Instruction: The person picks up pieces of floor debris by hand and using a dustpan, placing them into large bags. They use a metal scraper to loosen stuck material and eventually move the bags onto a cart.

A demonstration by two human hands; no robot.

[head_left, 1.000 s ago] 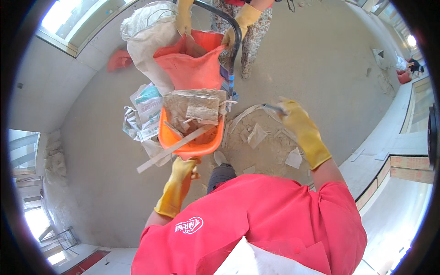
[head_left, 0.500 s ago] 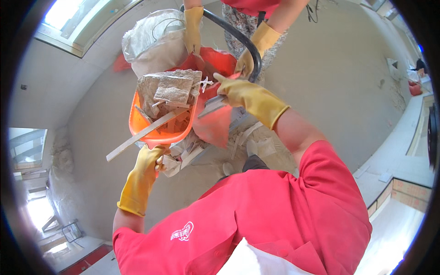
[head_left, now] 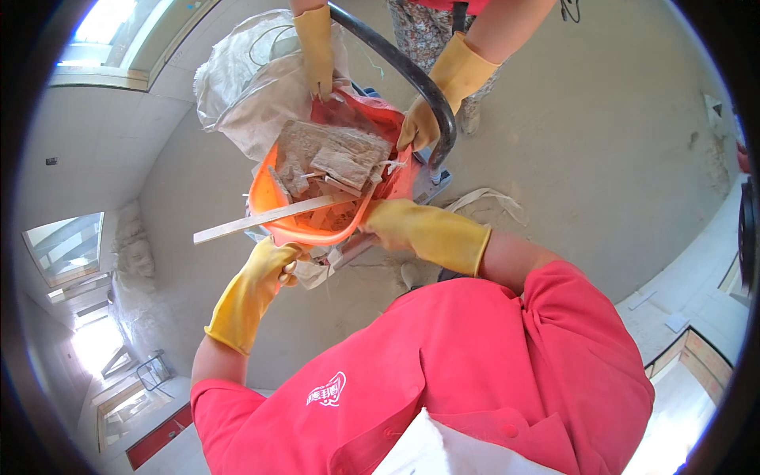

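An orange dustpan (head_left: 260, 194), heaped with broken slabs and dusty rubble (head_left: 346, 162), is at the mouth of a red bag (head_left: 400, 184). A long pale strip (head_left: 273, 218) lies across it and juts out to the left. My left hand (head_left: 273, 265), in a yellow rubber glove, is closed round the dustpan's near end. My right hand (head_left: 392, 224), also gloved, is against the dustpan's right side, its fingertips hidden by the rim. Across from me, a person's gloved hands (head_left: 317, 59) hold the bag's edge.
A white woven sack (head_left: 245, 87) stands behind the dustpan on the left. A thick black hose (head_left: 404, 63) arches in front of the other person. Scraps and a pale strap (head_left: 491, 194) lie on the dusty floor (head_left: 578, 142). Windows line the left wall.
The loaded dustpan has shifted right and slightly away from me, closer over the red bag. My right hand has come down from the bag's edge to the dustpan's side.
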